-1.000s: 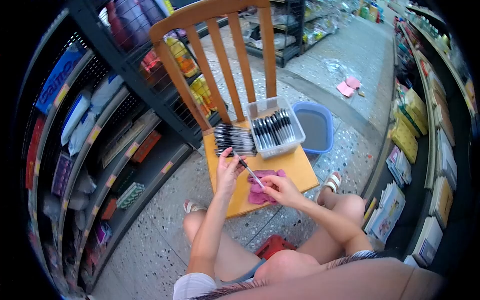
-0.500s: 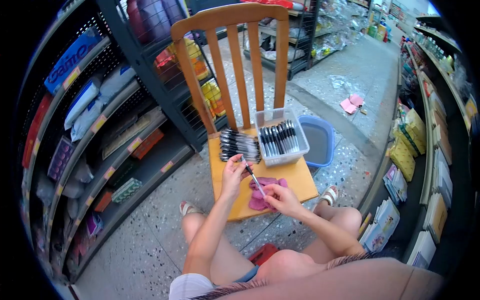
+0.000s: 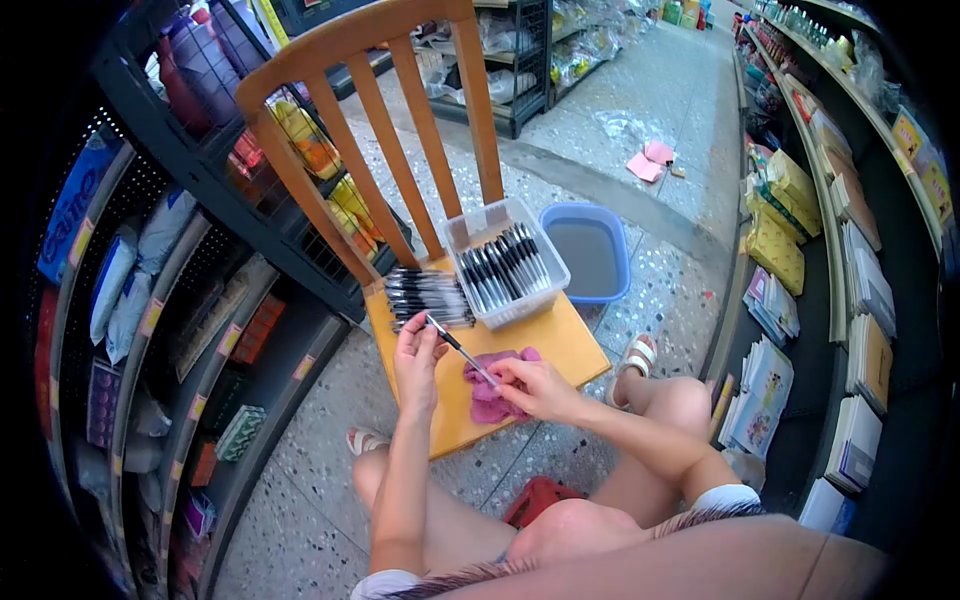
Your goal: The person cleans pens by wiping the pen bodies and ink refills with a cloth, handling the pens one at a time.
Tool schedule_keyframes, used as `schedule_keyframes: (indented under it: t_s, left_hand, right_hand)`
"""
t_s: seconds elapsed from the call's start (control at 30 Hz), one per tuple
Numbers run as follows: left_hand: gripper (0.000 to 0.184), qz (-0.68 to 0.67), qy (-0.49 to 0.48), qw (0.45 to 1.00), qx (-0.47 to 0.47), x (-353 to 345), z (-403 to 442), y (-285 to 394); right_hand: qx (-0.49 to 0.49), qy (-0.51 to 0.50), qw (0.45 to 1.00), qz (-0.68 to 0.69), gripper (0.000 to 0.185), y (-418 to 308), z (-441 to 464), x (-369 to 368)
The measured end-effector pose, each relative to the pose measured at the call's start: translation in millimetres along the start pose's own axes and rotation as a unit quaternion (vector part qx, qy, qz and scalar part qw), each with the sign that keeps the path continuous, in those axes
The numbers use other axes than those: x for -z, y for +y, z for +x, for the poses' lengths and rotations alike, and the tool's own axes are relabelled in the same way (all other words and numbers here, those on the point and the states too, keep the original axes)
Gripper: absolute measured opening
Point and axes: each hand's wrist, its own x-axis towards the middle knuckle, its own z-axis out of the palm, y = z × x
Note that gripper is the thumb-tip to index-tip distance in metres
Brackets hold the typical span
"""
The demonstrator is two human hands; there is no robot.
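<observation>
Left hand [image 3: 418, 365] pinches, between thumb and fingers, the upper end of a slim plastic pen with black and pale sections [image 3: 460, 347]; right hand [image 3: 535, 388] pinches its lower end. The pen slopes down from left hand to right, above the yellow wooden chair seat [image 3: 577, 346]. A crumpled pink cloth [image 3: 488, 410] lies beneath the right hand, near the front seat edge. Just beyond the left hand, a row of loose black-and-clear pens [image 3: 425, 295] lies near the left seat edge. Beyond the right hand, a clear rectangular plastic box [image 3: 528, 309] holds more pens. Right of the right hand, seat surface extends to the corner; past the box stands a blue plastic tub [image 3: 624, 252]. Left of the left hand, speckled floor [image 3: 320, 430] separates chair from dark metal shelving [image 3: 275, 372].
</observation>
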Motion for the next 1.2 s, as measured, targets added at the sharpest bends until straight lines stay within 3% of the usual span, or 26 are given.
schedule_keyframes:
  t_s: [0.33,0.63,0.9,1.2]
  left_hand:
    - [0.027,-0.023,-0.03,0.999,0.027,-28.0,37.5,19.5]
    - [0.026,0.026,-0.083,0.995,0.038,-85.1,90.5,51.6]
    - [0.028,0.128,-0.112,0.98,0.102,-109.4,143.0,35.9]
    - [0.023,0.318,-0.125,0.934,0.103,-119.7,174.5,4.6]
  right_hand:
    - [0.0,0.044,0.999,0.01,0.024,-8.6,25.7,19.1]
    - [0.015,0.179,0.981,-0.067,0.023,0.9,49.6,56.7]
    - [-0.018,0.189,0.974,-0.126,0.019,23.9,62.0,65.1]
    - [-0.038,0.168,0.97,-0.169,0.017,25.5,58.6,70.0]
